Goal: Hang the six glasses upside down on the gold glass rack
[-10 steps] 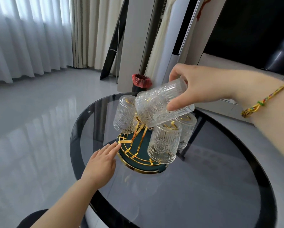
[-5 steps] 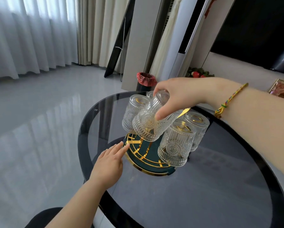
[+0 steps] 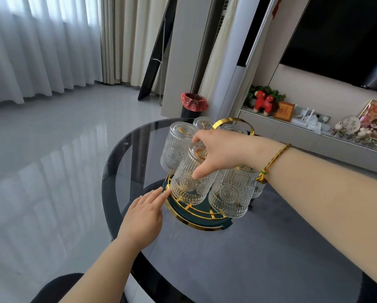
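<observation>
Seating glass (image 3: 191, 182) mouth-down on gold glass rack (image 3: 196, 212), my right hand (image 3: 223, 154) clamped around its upper half, thumb on patterned wall. Glass long axis near vertical, slightly tilted, rim just above green base. Rack sits toward far edge of round table (image 3: 227, 259). My left hand (image 3: 142, 217) flat and loose, grasping nothing, fingertip touching rack's gold rim (steadying it, I judge). Other glasses already hang inverted beside this one; exact count unclear. Right hand nearer; next move likely straight down, then release.
</observation>
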`<state>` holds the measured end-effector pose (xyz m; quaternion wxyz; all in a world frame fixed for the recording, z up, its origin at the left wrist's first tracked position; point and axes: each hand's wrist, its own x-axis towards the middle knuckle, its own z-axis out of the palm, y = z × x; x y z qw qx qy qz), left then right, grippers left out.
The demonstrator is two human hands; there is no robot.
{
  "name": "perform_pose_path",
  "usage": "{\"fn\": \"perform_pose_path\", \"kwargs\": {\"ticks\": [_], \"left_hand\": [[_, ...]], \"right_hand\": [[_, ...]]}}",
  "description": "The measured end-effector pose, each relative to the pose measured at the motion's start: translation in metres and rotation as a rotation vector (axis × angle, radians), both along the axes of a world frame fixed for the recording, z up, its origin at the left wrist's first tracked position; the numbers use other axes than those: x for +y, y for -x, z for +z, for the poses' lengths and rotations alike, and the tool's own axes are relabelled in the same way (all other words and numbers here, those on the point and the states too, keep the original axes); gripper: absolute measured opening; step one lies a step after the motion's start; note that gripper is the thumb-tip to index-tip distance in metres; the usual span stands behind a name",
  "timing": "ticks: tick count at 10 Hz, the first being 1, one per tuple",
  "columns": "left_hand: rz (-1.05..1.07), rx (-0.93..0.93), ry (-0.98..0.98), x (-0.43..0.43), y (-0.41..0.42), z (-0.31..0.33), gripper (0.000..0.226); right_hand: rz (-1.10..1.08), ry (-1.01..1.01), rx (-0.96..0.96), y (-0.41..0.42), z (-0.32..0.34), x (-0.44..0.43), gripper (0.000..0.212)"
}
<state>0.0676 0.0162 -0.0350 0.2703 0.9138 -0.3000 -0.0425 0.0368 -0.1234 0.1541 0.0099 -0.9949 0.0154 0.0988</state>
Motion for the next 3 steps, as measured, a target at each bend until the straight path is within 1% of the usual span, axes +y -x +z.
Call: {"fn": "perform_pose_path", "kwargs": {"ticks": [1, 2, 3], "left_hand": [[0.004, -0.004, -0.009, -0.001, 0.0, 0.001, 0.051], [0.011, 0.011, 0.03, 0.0, 0.002, 0.002, 0.048], [0.051, 0.001, 0.082, 0.001, 0.002, 0.001, 0.043]], "right_hand": [[0.008, -0.01, -0.047, 0.002, -0.004, -0.004, 0.084], [-0.005, -0.047, -0.105, 0.008, -0.003, -0.003, 0.081], [-0.012, -0.161, -0.188, 0.017, -0.005, -0.006, 0.073]]}}
